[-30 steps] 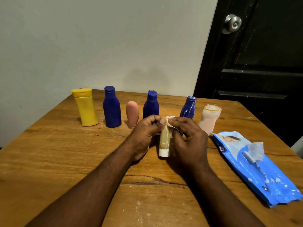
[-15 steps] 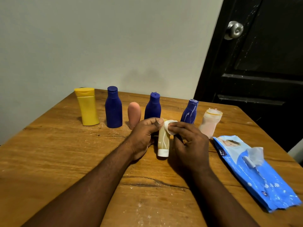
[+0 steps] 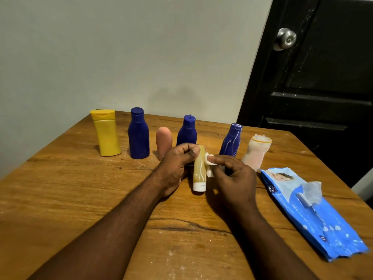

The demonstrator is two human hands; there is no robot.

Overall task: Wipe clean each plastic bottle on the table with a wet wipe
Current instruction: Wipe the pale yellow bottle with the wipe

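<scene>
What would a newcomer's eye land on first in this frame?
Two hands at the centre of the table: the left hand grips the top of a tan tube, white cap downward, while the right hand pinches a white wet wipe against its side. Behind them six bottles stand in a row, the yellow bottle at the left end; a blue wipes pack lies to the right.

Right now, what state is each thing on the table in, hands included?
tan tube, cap down, gripped at the top by the left hand.
wet wipe, pinched by the right hand, pressed to the tube's side.
yellow bottle, upright, lid closed.
left blue bottle, upright, capped.
middle blue bottle, upright, capped.
right blue bottle, upright.
pink tube, upright.
pale bottle, upright.
wipes pack, lying flat, flap open.
</scene>
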